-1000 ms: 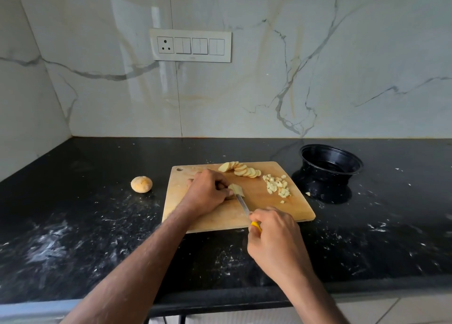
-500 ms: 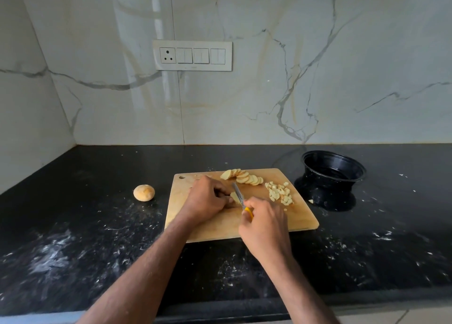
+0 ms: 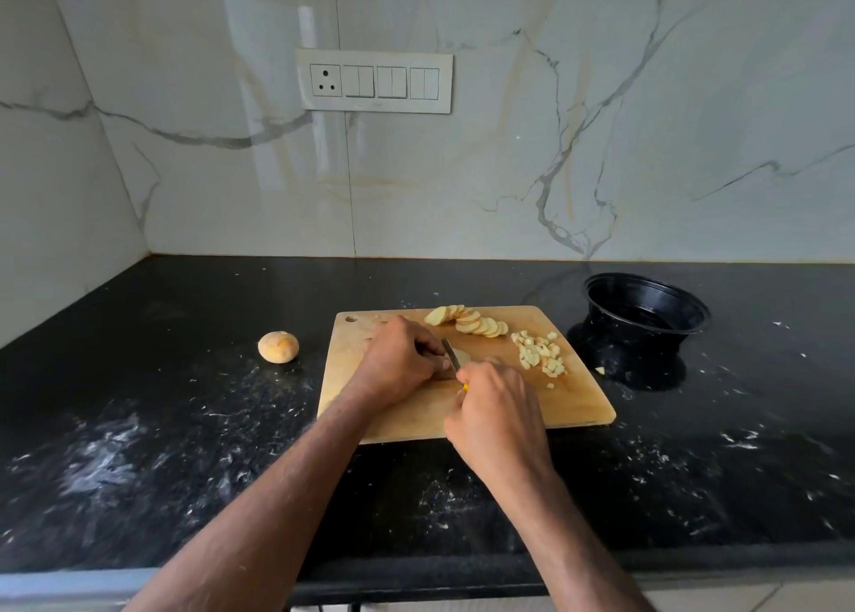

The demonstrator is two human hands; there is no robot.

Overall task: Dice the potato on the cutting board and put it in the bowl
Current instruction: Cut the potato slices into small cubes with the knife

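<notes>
Change: the right hand (image 3: 497,408), gripping the knife (image 3: 449,351), is drawing closer to the left hand (image 3: 400,361), now cutting its held slice (image 3: 462,357).
Left grip: pinching that slice, mid cutting board (image 3: 573,408).
Meaning: dicing is continuing; the dice (image 3: 539,357) are piling up toward the board's right, the bowl (image 3: 647,306) right of it is holding nothing.

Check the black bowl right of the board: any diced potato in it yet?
Empty as far as visible: the round black plastic bowl shows only dark interior, while the diced potato pieces lie on the wooden cutting board.
</notes>
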